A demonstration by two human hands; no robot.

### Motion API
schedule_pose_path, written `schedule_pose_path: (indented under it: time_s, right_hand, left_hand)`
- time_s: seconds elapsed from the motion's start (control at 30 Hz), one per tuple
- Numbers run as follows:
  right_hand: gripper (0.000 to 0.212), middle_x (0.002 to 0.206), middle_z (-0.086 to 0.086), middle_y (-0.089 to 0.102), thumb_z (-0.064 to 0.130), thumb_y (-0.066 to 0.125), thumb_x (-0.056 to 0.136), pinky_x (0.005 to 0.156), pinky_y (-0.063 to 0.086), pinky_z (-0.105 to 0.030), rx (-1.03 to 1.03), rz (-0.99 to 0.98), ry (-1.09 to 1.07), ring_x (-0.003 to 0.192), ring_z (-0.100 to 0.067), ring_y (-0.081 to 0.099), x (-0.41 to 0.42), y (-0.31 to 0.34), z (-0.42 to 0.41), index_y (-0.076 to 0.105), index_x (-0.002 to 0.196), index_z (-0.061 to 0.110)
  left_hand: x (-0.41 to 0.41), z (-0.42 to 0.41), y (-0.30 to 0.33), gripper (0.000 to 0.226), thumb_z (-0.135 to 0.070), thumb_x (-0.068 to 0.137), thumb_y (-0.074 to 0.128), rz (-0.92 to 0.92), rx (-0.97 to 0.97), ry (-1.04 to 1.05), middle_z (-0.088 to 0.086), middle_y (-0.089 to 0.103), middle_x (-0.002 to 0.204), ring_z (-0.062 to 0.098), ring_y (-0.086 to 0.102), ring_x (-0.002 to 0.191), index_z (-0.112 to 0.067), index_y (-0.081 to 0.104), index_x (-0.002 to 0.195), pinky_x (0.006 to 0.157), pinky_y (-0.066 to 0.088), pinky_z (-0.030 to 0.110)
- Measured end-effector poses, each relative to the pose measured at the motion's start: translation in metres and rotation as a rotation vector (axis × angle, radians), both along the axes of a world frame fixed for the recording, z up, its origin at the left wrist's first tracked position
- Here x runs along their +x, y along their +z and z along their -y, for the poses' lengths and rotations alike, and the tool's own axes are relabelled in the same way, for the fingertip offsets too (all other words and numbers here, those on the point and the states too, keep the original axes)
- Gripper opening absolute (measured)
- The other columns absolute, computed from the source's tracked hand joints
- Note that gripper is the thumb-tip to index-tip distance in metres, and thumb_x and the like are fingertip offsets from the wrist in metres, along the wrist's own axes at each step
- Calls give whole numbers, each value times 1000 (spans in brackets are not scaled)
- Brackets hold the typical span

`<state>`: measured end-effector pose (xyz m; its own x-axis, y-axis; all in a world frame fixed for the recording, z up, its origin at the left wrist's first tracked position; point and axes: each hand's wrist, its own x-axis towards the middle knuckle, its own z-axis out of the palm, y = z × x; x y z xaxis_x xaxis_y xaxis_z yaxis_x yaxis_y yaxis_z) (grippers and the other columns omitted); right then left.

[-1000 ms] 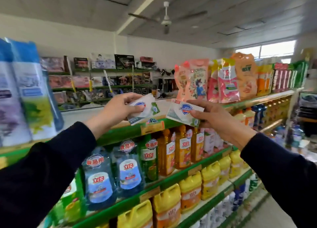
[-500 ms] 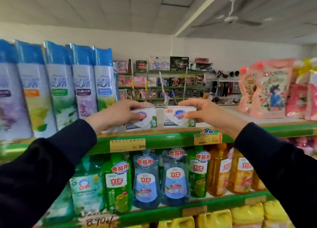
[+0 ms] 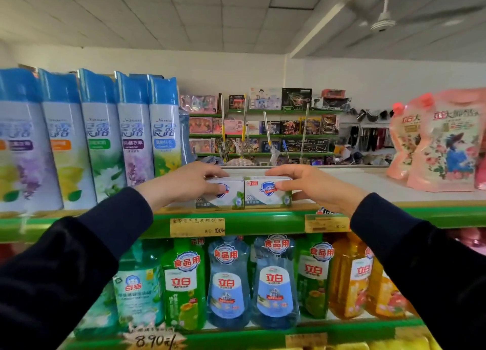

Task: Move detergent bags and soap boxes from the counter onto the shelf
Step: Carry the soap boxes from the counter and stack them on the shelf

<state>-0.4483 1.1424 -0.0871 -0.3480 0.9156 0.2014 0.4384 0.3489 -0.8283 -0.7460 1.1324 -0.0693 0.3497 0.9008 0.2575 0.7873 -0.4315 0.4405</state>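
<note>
White cardboard, two soap boxes: the left soap box (image 3: 220,195) and the right soap box (image 3: 267,192) sit side by side on the top shelf (image 3: 368,184), near its front edge, end faces touching or very nearly so. Printed fronts face the person. Spray cans (image 3: 131,136) stand on the same board to the left; pink refill bags (image 3: 444,142) stand well apart to the right.

Handling, judged from appearance: small, light, stiff cartons with flat faces and square corners. Glossy print may be a little slick, so a grip across top and front faces, or end to end, should hold better than a pinch on one corner. Thin card would dent under a hard squeeze. Little risk of breakage if one tips.

Left hand (image 3: 184,184): palm down, fingers curled over the top of the left box, thumb low on its front face. Closed on the box.

Right hand (image 3: 313,189): mirror pose, fingers laid along the top of the right box, thumb against its front near the outer end. Closed on the box.

Both forearms in dark sleeves (image 3: 86,257) reach up and forward, wrists roughly level with the board. Boxes appear to rest on the shelf; release not yet made.
</note>
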Motion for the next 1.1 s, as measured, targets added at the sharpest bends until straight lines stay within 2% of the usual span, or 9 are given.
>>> schedule_pose_path:
  time_s: [0.23, 0.33, 0.53, 0.7, 0.83, 0.9, 0.97, 1.03, 1.1]
  right_hand:
    - [32, 147, 13, 55, 35, 51, 105, 106, 47, -40, -16, -12, 33, 132, -10, 52, 4, -5, -4, 64, 133, 40]
    - [30, 137, 16, 63, 37, 55, 103, 100, 54, -38, 19, 43, 32, 121, -7, 61, 7, -4, -5, 65, 131, 45]
    - [26, 125, 14, 69, 32, 61, 101, 94, 59, -40, 46, 33, -67, 112, -8, 67, 6, -1, -16, 68, 122, 46]
    - [29, 138, 13, 58, 32, 56, 104, 100, 54, -44, 57, 74, -37, 123, -10, 58, -29, 0, -18, 62, 130, 41]
    - [35, 138, 10, 55, 35, 42, 109, 87, 55, -34, 7, 45, -6, 126, -14, 52, -66, 3, -15, 57, 140, 30]
    - [40, 140, 4, 59, 38, 38, 110, 85, 56, -33, -48, -5, 10, 123, -19, 56, -80, 5, -12, 58, 142, 25]
    - [42, 139, -2, 61, 38, 38, 110, 95, 55, -40, -89, -48, 34, 122, -23, 59, -87, 7, -10, 57, 143, 21]
    - [46, 151, -3, 52, 40, 39, 109, 106, 49, -46, -124, -80, 48, 131, -27, 54, -87, 7, -9, 48, 150, 22]
    - [50, 157, -7, 44, 40, 43, 108, 111, 46, -49, -174, -145, 51, 135, -30, 50, -81, 7, -10, 41, 154, 22]
  left_hand:
    - [0, 8, -2, 43, -48, 103, 50, -5, -11, 11, -12, 54, 148, 3, 58, 108, -37, 54, 144, 95, 42, 22]
    - [-2, 11, -5, 43, -48, 103, 50, -7, -5, -5, -15, 56, 143, -9, 57, 98, -40, 52, 145, 81, 41, 13]
    - [-3, 14, -4, 41, -44, 103, 52, 67, -70, -21, -12, 56, 146, 6, 57, 122, -40, 53, 144, 103, 44, 26]
    - [5, 17, -11, 61, -50, 105, 40, 176, -140, -72, -15, 12, 168, 11, 18, 153, -47, 14, 160, 115, 18, 29]
    - [6, 15, -12, 61, -63, 102, 34, 410, -237, -27, -17, 19, 166, 4, 22, 142, -51, 14, 159, 115, 16, 38]
    - [5, 12, -13, 58, -67, 99, 36, 471, -261, 9, -16, 42, 155, 3, 46, 133, -46, 36, 154, 110, 25, 30]
    - [4, 9, -12, 43, -65, 99, 39, 488, -267, 23, -22, 72, 117, -12, 68, 89, -40, 65, 123, 89, 36, 15]
    - [3, 9, -10, 37, -61, 101, 38, 476, -265, 29, -30, 74, 77, -19, 64, 63, -36, 66, 99, 70, 35, 12]
    - [1, 10, -8, 35, -58, 103, 35, 448, -252, 12, -38, 67, 67, -25, 60, 60, -38, 63, 96, 68, 36, 10]
